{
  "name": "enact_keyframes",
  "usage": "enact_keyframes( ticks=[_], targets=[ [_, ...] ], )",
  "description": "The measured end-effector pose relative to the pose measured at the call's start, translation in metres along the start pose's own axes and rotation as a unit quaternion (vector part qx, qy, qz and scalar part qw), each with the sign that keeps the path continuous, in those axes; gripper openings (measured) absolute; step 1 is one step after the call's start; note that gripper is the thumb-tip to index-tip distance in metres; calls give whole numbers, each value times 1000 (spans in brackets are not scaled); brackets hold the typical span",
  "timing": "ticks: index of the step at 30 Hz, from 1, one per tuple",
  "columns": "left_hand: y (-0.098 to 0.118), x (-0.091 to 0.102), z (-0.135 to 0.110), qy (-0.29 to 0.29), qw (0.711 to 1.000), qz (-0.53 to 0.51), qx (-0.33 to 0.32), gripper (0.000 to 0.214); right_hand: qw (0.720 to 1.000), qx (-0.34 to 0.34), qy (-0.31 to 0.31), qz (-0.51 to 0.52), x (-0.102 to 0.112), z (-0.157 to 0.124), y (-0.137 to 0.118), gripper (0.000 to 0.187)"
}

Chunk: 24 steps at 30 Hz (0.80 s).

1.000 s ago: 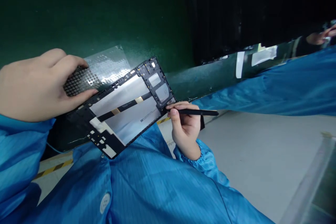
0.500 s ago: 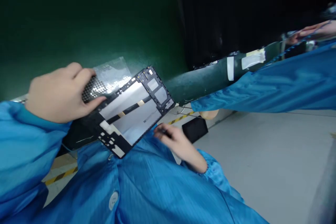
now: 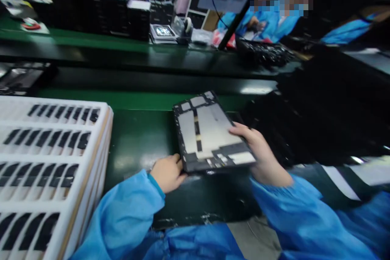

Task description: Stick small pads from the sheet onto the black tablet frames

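A black tablet frame (image 3: pixel 210 134) with silver inner panels is held just above the green bench (image 3: pixel 137 138), in front of me. My left hand (image 3: pixel 167 172) grips its near left corner, fingers curled under the edge. My right hand (image 3: pixel 258 150) holds its right side, thumb lying on the top face. Both of my sleeves are blue. The black stylus from before is not in sight.
A white tray (image 3: pixel 51 158) with rows of small black parts fills the left. A stack of black trays (image 3: pixel 329 118) stands at the right. Beyond a green conveyor (image 3: pixel 122 48), other people in blue sit at a further bench with devices.
My view swung up from my lap to the bench. The tablet frame came down level over the bench, now held by both hands. The mesh film and stylus are gone from view.
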<state>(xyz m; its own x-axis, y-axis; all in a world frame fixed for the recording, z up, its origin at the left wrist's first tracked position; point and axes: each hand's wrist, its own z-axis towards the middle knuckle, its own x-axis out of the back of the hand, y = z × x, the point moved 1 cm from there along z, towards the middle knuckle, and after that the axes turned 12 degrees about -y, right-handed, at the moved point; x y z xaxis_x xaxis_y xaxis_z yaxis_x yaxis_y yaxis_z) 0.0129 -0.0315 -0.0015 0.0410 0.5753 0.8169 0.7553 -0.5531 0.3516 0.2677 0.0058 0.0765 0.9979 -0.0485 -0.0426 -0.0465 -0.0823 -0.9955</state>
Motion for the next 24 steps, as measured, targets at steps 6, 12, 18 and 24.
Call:
enact_keyframes(
  ticks=[6,12,18,24],
  targets=[
    [-3,-4,-1,6,999,-32,13,62,987,-109,-119,-6,-170,194,21,32],
    [-14,-4,-1,60,995,-60,50,59,982,-49,-145,-112,-170,197,8,21],
    [26,14,-3,181,974,-133,6,56,958,135,-152,-203,12,1,-61,19],
    [153,88,69,222,904,-314,-188,49,740,312,321,-502,215,-84,-142,21]
  ],
)
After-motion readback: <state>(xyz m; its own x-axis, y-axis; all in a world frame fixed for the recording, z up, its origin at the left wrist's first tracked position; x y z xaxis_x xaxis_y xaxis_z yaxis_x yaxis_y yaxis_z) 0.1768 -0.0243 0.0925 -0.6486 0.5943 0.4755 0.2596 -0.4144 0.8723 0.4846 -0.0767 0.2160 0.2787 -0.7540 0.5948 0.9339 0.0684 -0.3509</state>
